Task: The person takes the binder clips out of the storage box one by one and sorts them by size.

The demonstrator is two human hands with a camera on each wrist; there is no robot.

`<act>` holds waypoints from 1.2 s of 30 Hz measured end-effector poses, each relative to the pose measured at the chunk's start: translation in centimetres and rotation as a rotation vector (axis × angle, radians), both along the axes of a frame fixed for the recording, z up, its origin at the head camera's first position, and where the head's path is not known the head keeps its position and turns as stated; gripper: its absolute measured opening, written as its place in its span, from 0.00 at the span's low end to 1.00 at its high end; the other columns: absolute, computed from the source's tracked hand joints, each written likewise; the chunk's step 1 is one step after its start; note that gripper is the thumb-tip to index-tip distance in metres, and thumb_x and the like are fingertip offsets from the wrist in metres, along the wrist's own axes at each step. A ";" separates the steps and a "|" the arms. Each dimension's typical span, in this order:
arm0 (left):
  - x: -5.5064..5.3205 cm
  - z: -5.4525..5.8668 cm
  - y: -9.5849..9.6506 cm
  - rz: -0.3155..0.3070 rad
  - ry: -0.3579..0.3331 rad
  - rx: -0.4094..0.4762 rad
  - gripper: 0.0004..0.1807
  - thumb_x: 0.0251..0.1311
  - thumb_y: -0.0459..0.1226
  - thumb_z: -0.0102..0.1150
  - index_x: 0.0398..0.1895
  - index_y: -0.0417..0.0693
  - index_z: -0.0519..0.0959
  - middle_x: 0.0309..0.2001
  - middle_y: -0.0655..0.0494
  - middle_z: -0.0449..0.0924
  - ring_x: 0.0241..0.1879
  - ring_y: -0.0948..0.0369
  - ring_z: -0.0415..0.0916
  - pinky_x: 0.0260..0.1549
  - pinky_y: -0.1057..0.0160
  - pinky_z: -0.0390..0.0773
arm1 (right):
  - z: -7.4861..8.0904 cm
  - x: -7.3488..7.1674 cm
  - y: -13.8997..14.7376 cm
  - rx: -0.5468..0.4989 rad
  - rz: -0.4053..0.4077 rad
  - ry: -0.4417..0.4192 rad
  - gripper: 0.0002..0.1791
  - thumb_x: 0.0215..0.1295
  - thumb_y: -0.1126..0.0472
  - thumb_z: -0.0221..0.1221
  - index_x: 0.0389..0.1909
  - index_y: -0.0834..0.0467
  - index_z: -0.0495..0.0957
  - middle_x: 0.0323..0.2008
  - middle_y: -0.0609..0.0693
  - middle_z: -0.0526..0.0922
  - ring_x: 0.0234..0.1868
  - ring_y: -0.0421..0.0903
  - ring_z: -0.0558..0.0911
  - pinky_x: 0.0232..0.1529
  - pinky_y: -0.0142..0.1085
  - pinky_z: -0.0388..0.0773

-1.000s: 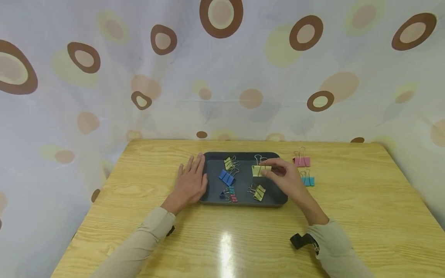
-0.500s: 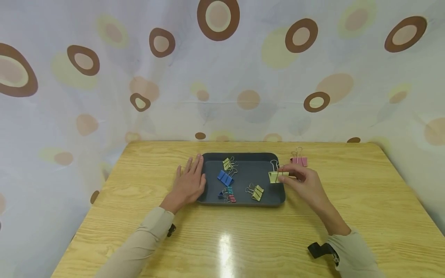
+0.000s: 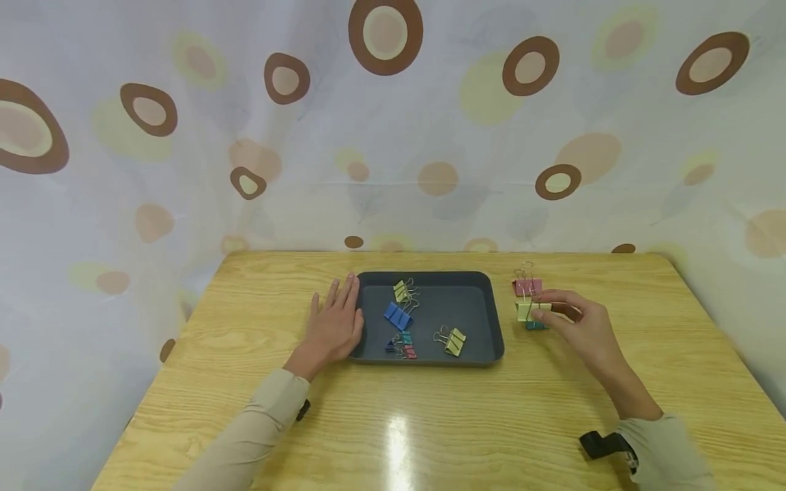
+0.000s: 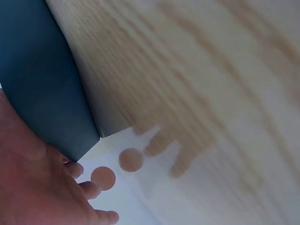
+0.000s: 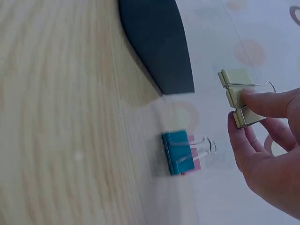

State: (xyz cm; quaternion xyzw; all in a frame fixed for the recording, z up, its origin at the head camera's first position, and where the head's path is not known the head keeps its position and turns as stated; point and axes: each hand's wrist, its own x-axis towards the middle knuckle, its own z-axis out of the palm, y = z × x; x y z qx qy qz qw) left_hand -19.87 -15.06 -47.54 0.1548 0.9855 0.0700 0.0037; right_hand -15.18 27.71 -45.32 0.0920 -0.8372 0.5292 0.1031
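My right hand (image 3: 574,324) pinches a large yellow binder clip (image 5: 241,96) between thumb and fingers, holding it up off the table. In the head view that clip partly covers a teal binder clip (image 3: 536,326); a pink binder clip (image 3: 529,287) stands just behind. The right wrist view shows the teal clip (image 5: 180,152) upright on the wood with the pink one mostly hidden by it. My left hand (image 3: 333,329) lies with fingers extended along the left side of a dark tray (image 3: 497,327), touching its edge.
Inside the tray lie two yellow binder clips (image 3: 454,341), a blue binder clip (image 3: 398,316) and several small coloured clips (image 3: 406,337). The wooden table (image 3: 393,416) ends at a patterned cloth (image 3: 393,204) hanging behind it.
My right hand has carried the yellow binder clip rightward, from above the tray to above the table by the teal and pink clips. My left hand stays at the tray's side.
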 end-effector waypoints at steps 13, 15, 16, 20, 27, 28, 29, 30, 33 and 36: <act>0.1 -0.1 0.2 0.005 0.020 -0.009 0.35 0.81 0.45 0.32 0.84 0.43 0.42 0.84 0.50 0.39 0.81 0.45 0.42 0.72 0.32 0.46 | 0.2 -2.2 5.1 0.058 -0.108 -0.057 0.21 0.69 0.55 0.68 0.56 0.64 0.83 0.45 0.29 0.81 0.46 0.30 0.78 0.43 0.18 0.74; 0.2 -0.1 0.2 0.009 0.018 -0.012 0.35 0.81 0.45 0.33 0.84 0.43 0.43 0.84 0.50 0.39 0.81 0.45 0.42 0.72 0.32 0.47 | 0.1 -2.6 5.8 0.072 -0.107 -0.059 0.21 0.69 0.54 0.67 0.56 0.64 0.83 0.43 0.31 0.83 0.44 0.32 0.78 0.43 0.18 0.73; 0.2 -0.1 0.2 0.010 0.017 -0.014 0.35 0.81 0.45 0.33 0.84 0.43 0.42 0.84 0.50 0.39 0.81 0.45 0.42 0.72 0.32 0.47 | 0.1 -2.8 6.1 0.086 -0.109 -0.060 0.21 0.70 0.54 0.67 0.56 0.63 0.83 0.43 0.32 0.83 0.44 0.33 0.78 0.42 0.18 0.72; 0.2 -0.2 0.2 0.014 0.011 -0.010 0.35 0.81 0.45 0.33 0.84 0.44 0.41 0.84 0.51 0.38 0.81 0.46 0.42 0.72 0.32 0.46 | 0.0 -3.7 7.5 0.112 -0.107 -0.088 0.23 0.71 0.52 0.66 0.58 0.63 0.82 0.42 0.32 0.83 0.45 0.31 0.77 0.42 0.18 0.72; 0.1 -0.2 0.1 0.008 0.015 0.006 0.35 0.81 0.45 0.32 0.84 0.45 0.41 0.84 0.51 0.38 0.81 0.46 0.41 0.72 0.31 0.45 | -0.6 -5.3 9.1 0.103 -0.118 -0.108 0.24 0.71 0.52 0.66 0.58 0.66 0.80 0.44 0.25 0.78 0.44 0.20 0.78 0.40 0.17 0.74; 0.0 -0.2 0.1 0.008 0.017 0.008 0.35 0.81 0.45 0.32 0.84 0.44 0.41 0.84 0.50 0.39 0.81 0.46 0.41 0.72 0.31 0.45 | -0.7 -5.5 9.3 0.114 -0.123 -0.113 0.25 0.71 0.52 0.66 0.58 0.66 0.80 0.44 0.25 0.78 0.43 0.20 0.77 0.39 0.18 0.74; 0.1 -0.2 0.1 0.009 0.019 0.009 0.35 0.81 0.45 0.32 0.84 0.44 0.42 0.84 0.50 0.39 0.81 0.45 0.41 0.72 0.31 0.45 | -0.8 -5.7 9.4 0.121 -0.124 -0.119 0.25 0.71 0.52 0.65 0.59 0.67 0.80 0.44 0.24 0.77 0.43 0.20 0.77 0.39 0.18 0.74; 0.1 -0.1 0.1 0.009 0.020 0.010 0.35 0.81 0.45 0.33 0.84 0.44 0.42 0.84 0.50 0.39 0.81 0.45 0.42 0.71 0.31 0.45 | -0.9 -5.9 9.5 0.132 -0.123 -0.122 0.26 0.71 0.51 0.65 0.59 0.67 0.79 0.44 0.25 0.77 0.43 0.20 0.76 0.39 0.18 0.74; 0.1 0.0 0.1 0.010 0.022 0.008 0.35 0.80 0.44 0.33 0.84 0.43 0.43 0.83 0.50 0.40 0.81 0.45 0.43 0.71 0.31 0.46 | -1.4 -6.6 9.8 0.158 -0.118 -0.134 0.27 0.71 0.51 0.65 0.59 0.68 0.79 0.46 0.29 0.77 0.42 0.19 0.76 0.38 0.19 0.74; 0.2 0.0 0.2 0.010 0.018 0.005 0.34 0.81 0.44 0.32 0.84 0.44 0.43 0.84 0.51 0.40 0.81 0.45 0.43 0.71 0.31 0.46 | -1.8 -7.2 10.1 0.170 -0.117 -0.154 0.28 0.72 0.50 0.64 0.59 0.69 0.79 0.48 0.34 0.75 0.41 0.18 0.75 0.37 0.20 0.75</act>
